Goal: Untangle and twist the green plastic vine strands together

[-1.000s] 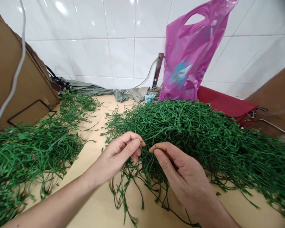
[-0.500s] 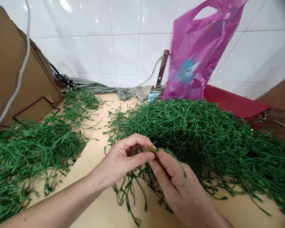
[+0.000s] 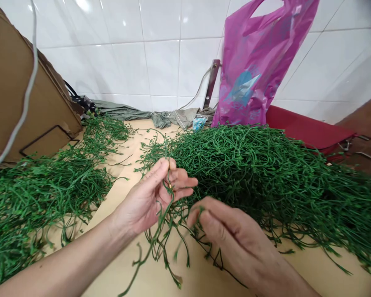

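Between thumb and forefinger, my left hand (image 3: 150, 192) pinches a thin branched green stem (image 3: 161, 225), which looks like plastic; it hangs down across the palm while the other fingers are loosely spread. My right hand (image 3: 238, 243), lower and to the right, is closed with thumb against forefinger. A small green stem tip (image 3: 200, 210) shows in that pinch; the rest of the piece is hidden or blurred. Behind both hands lies a big heap of similar green stems (image 3: 235, 161), with loose ones trailing over the table's front part.
A second pile of green stems (image 3: 49, 194) covers the left of the tan table surface (image 3: 111, 214). A cardboard box (image 3: 24, 95) and white cable (image 3: 27, 90) stand at left. By the tiled wall are a purple plastic bag (image 3: 259, 66), a red folded item (image 3: 306, 128) and grey cloth (image 3: 120, 111).
My hands have come apart: the left has turned palm up and risen slightly, with the stem now hanging from its fingertips. The right has shifted a little down and right.
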A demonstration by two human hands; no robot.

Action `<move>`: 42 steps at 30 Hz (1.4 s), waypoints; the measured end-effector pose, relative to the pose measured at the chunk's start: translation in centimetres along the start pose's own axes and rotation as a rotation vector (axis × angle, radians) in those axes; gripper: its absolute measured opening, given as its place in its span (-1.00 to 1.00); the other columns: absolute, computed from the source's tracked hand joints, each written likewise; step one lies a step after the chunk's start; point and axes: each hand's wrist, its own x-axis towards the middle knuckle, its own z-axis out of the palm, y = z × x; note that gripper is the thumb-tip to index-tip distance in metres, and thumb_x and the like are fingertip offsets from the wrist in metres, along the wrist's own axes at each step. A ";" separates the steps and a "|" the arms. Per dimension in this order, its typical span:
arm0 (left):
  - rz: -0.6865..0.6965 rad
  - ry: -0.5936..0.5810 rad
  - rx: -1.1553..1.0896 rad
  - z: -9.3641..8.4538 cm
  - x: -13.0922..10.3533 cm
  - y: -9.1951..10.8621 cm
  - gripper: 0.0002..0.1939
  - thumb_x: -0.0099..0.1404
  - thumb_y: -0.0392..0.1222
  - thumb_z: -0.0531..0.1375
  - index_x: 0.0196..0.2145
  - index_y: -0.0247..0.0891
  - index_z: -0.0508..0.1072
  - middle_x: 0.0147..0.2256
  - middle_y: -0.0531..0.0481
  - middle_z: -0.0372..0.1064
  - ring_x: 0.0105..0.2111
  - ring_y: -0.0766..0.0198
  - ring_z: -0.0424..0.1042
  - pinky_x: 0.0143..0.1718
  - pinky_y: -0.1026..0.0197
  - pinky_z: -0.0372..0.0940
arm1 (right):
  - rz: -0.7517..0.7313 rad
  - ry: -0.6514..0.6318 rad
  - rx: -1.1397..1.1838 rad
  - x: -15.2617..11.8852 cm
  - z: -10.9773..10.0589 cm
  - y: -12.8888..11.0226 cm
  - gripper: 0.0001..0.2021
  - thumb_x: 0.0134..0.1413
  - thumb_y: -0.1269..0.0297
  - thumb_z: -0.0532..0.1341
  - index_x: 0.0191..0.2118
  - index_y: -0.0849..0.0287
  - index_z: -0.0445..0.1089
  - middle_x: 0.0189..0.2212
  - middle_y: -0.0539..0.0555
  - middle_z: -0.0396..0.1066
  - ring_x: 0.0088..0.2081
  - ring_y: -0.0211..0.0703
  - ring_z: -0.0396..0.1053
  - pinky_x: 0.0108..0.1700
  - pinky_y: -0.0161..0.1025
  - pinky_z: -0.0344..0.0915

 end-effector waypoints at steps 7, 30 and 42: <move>0.235 0.126 0.209 -0.8 1.0 1.0 -0.86 0.36 -0.08 0.27 -0.25 -0.19 0.48 -0.34 0.08 0.47 -0.46 0.41 0.45 -0.50 0.43 0.32 | 0.241 0.265 0.350 0.7 -0.6 0.9 -0.74 0.41 0.19 -0.03 -0.08 0.12 0.36 -0.52 -0.08 0.19 -0.49 -0.28 0.15 -0.42 -0.32 0.15; 0.179 -0.129 1.014 -0.8 -0.2 0.0 -0.81 0.31 -0.07 0.27 -0.30 -0.27 0.48 -0.42 0.01 0.38 -0.43 0.32 0.30 -0.41 0.29 0.19 | 0.294 -0.005 0.153 0.7 0.0 0.9 -0.54 0.40 -0.04 -0.08 -0.44 0.12 0.25 -0.54 -0.04 0.20 -0.50 -0.27 0.12 -0.47 -0.30 0.10; 0.387 0.265 0.899 -1.0 0.4 0.4 -0.79 0.25 -0.20 0.33 -0.14 -0.22 0.52 -0.19 0.01 0.41 -0.31 0.30 0.29 -0.30 0.32 0.19 | 0.003 0.496 -0.246 0.4 -1.1 1.2 -0.74 0.30 0.18 0.15 0.04 0.10 0.39 -0.12 0.14 0.43 -0.14 -0.13 0.44 -0.10 -0.18 0.40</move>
